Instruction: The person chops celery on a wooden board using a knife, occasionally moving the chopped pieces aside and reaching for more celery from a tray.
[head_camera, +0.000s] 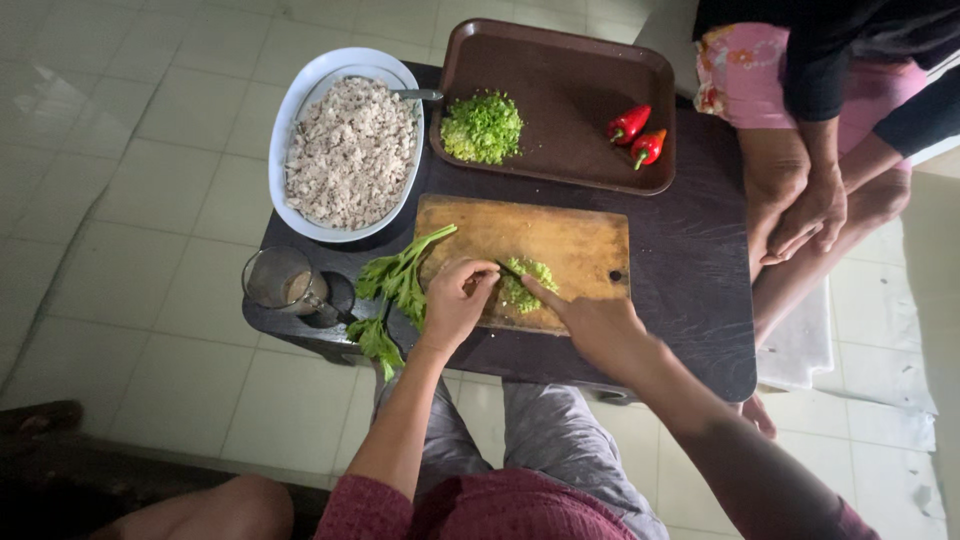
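Wooden cutting board (560, 245) | chopped celery (522, 285) between both hands' fingers (478, 283)

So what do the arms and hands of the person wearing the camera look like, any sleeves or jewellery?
Both forearms are bare. The left hand and right hand show no gloves, rings or watch that I can make out. Dark red knitted sleeves start near the elbows, at the bottom edge of the view.

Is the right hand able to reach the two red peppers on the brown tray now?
Probably yes: the right hand holds a knife, but nothing stands between the wooden board and the two red peppers.
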